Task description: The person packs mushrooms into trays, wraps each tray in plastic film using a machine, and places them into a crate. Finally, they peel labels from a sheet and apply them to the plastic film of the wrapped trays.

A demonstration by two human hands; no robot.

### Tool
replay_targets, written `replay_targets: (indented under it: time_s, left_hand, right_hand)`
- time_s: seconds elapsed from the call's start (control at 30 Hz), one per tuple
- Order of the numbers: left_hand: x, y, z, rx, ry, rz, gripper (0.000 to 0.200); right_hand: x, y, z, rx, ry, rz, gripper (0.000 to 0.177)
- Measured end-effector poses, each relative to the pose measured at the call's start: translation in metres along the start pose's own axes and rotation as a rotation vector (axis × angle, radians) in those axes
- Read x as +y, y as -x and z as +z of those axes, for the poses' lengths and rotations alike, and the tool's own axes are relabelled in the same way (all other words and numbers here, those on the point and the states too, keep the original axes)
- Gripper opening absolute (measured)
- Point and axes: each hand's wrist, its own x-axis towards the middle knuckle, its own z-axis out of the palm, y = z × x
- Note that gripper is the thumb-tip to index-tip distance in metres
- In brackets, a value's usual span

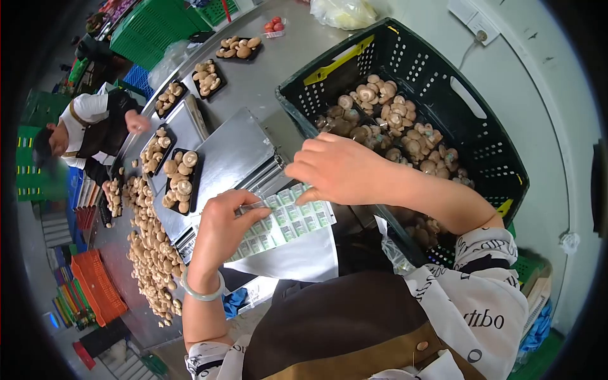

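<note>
A sheet of green-and-white labels (293, 218) lies in front of me on white backing paper (304, 256), close to the wrapping machine's edge. My left hand (231, 221), with a pale bangle on the wrist, pinches at the sheet's left part between thumb and forefinger. My right hand (323, 168) has its thumb on the sheet's upper right edge, its fingers curled over the machine's roller bar (273, 166). Beyond the hands is the machine's metal plate (234, 142). A black tray of mushrooms (182, 180) sits on its left side.
A dark green crate (386, 31) holding packed mushrooms (396, 114) stands to my right. Loose mushrooms (152, 253) are heaped on the steel table (120, 253). Several filled trays (208, 79) lie farther back. Across the table, a co-worker (88, 126) handles mushrooms.
</note>
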Motion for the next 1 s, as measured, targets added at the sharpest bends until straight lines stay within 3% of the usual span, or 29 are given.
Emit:
replay_targets:
  time_s: [0.07,0.3,0.5,0.6,0.67,0.7,0.73,0.77,0.8,0.87,0.93,0.97,1.0]
  left_hand:
    - [-0.003,-0.007,0.002,-0.037,0.041,0.017,0.019]
    - [-0.01,-0.015,0.001,-0.094,0.007,-0.037,0.021]
    - [-0.012,-0.019,0.002,-0.122,0.035,-0.095,0.023]
    - [-0.015,-0.015,0.005,-0.123,0.037,-0.174,0.022]
    - [-0.029,0.0,-0.002,-0.029,0.001,-0.204,0.026]
    - [-0.056,0.016,-0.006,0.057,-0.048,-0.181,0.028]
    - [-0.079,0.044,-0.019,0.176,-0.028,-0.299,0.032]
    - [-0.098,0.078,-0.043,0.267,-0.248,-0.469,0.032]
    - [-0.131,0.127,-0.07,0.383,-0.162,-0.7,0.031]
    - [-0.15,0.244,-0.134,0.712,-0.269,-0.732,0.021]
    - [-0.213,0.401,-0.182,0.896,-0.457,-1.022,0.015]
    - [-0.217,0.472,-0.193,0.997,-0.506,-1.198,0.017]
    - [-0.205,0.531,-0.193,1.217,-0.536,-1.22,0.016]
  right_hand:
    - [0.005,-0.008,-0.001,-0.121,0.117,-0.098,0.034]
    - [0.032,-0.016,0.011,0.045,0.016,-0.296,0.026]
    - [0.04,-0.014,0.009,0.012,-0.054,-0.442,0.009]
    - [0.026,-0.012,-0.003,0.148,-0.053,-0.572,0.009]
    - [0.014,-0.013,-0.009,0.361,-0.421,-0.424,0.013]
    - [0.015,-0.012,-0.019,0.37,-0.494,-0.306,0.018]
    - [0.018,-0.01,-0.023,0.398,-0.629,-0.151,0.019]
    - [0.021,-0.007,-0.024,0.374,-0.688,0.014,0.018]
    - [0.025,-0.002,-0.023,0.34,-0.748,0.192,0.017]
    - [0.037,0.003,-0.019,0.267,-0.746,0.319,0.016]
    - [0.054,0.014,-0.007,0.197,-0.858,0.456,0.013]
    - [0.063,0.019,0.002,0.189,-0.939,0.526,0.013]
    - [0.07,0.021,0.008,0.186,-1.021,0.594,0.012]
